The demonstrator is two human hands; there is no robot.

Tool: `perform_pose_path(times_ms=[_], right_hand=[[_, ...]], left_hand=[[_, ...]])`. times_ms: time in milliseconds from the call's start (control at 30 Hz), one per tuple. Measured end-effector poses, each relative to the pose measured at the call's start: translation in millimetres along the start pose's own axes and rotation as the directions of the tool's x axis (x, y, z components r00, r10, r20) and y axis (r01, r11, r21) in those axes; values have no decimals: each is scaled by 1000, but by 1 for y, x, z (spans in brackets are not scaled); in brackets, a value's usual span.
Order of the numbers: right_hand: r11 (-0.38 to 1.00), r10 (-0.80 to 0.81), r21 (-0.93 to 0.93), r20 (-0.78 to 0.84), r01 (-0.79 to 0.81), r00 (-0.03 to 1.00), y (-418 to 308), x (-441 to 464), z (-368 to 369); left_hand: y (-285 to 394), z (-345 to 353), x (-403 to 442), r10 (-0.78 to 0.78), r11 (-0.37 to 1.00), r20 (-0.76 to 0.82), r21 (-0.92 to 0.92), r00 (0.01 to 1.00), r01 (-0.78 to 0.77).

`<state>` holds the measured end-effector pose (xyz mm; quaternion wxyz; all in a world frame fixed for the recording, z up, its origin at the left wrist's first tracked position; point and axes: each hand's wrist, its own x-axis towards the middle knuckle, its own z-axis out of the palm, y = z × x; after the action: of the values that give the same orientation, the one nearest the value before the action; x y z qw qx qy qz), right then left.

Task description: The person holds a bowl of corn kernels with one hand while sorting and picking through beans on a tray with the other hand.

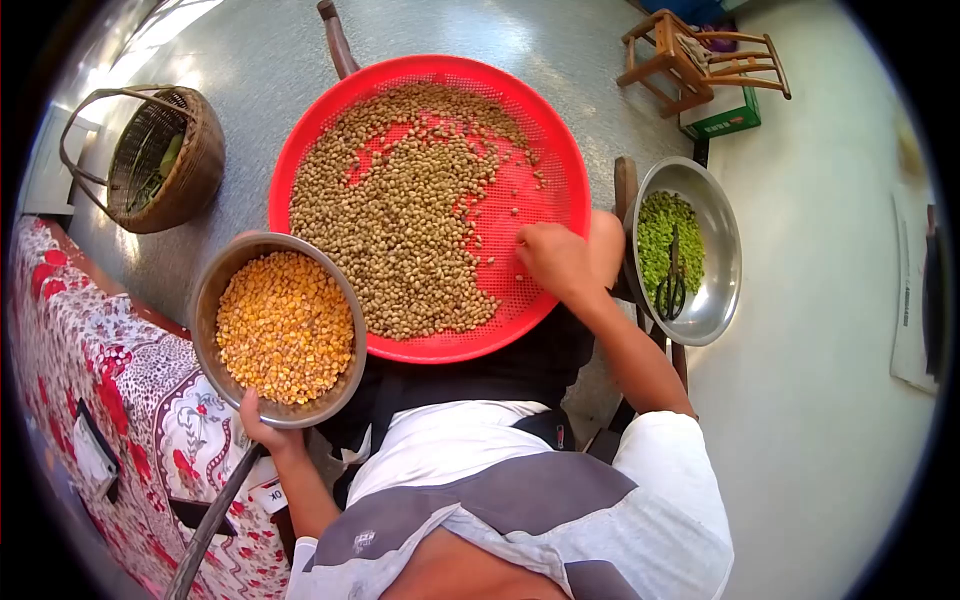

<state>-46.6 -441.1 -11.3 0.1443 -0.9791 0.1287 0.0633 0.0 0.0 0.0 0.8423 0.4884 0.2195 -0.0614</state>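
My left hand point(262, 425) grips the lower rim of a round metal bowl point(357, 350) full of yellow-orange corn kernels point(285, 330), thumb showing on the near side. The bowl overlaps the left edge of a wide red plastic sieve point(572, 190) over my lap. Small tan-brown beans or seeds point(400, 220) cover most of the sieve's mesh. Over its right side hovers my right hand point(553, 258), fingers curled together. Whatever its fingertips may hold is hidden. Bare red mesh with a few scattered seeds shows beside that hand.
To the right, a metal basin point(722, 260) holds chopped greens point(665, 235) and black scissors point(673, 275). A wicker basket point(200, 170) stands at left, near a floral-covered table point(140, 380) bearing dark flat objects. A wooden chair point(670, 65) and green box point(728, 120) are at upper right.
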Motion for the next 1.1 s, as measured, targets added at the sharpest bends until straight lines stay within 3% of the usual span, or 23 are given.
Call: perform_pose_path(times_ms=[67,200,267,400,500,567,600,667,800,900,967,1100], right_hand=[[998,32,60,-45,-29,998,10,2,-6],[989,6,150,-48,1,999,-12,12,10],[942,-39,328,-106,72,994,-23,15,17],[952,-74,293,-52,86,996,-16,22,20],[982,9,187,11,-11,1000,-11,31,14],[975,24,220,-187,18,982,-14,35,15],[975,26,221,-185,16,982,-14,34,17],[956,-67,272,-153,107,986,-15,32,22],[974,-83,194,-164,114,983,-3,27,17],[979,-1,203,-45,10,999,-5,18,9],[922,-107,383,125,52,986,-13,7,6],[955,-126,281,89,96,988,-19,1,10]], left_hand=[[-4,1,-1,0,1000,-78,6,997,0],[3,2,1,16,1000,-75,16,997,-15],[6,3,2,29,999,-70,18,997,-28],[3,-3,2,27,1000,-65,15,998,-26],[1,-3,3,23,1000,-55,5,998,-23],[2,2,1,18,1000,-62,6,998,-17],[2,0,2,16,1000,-62,8,998,-15],[2,-3,2,18,1000,-59,18,998,-17],[3,1,0,29,999,-78,30,997,-26],[2,2,0,31,999,-83,28,996,-29],[2,3,1,20,1000,-80,16,997,-19],[2,0,2,27,999,-72,21,997,-26]])
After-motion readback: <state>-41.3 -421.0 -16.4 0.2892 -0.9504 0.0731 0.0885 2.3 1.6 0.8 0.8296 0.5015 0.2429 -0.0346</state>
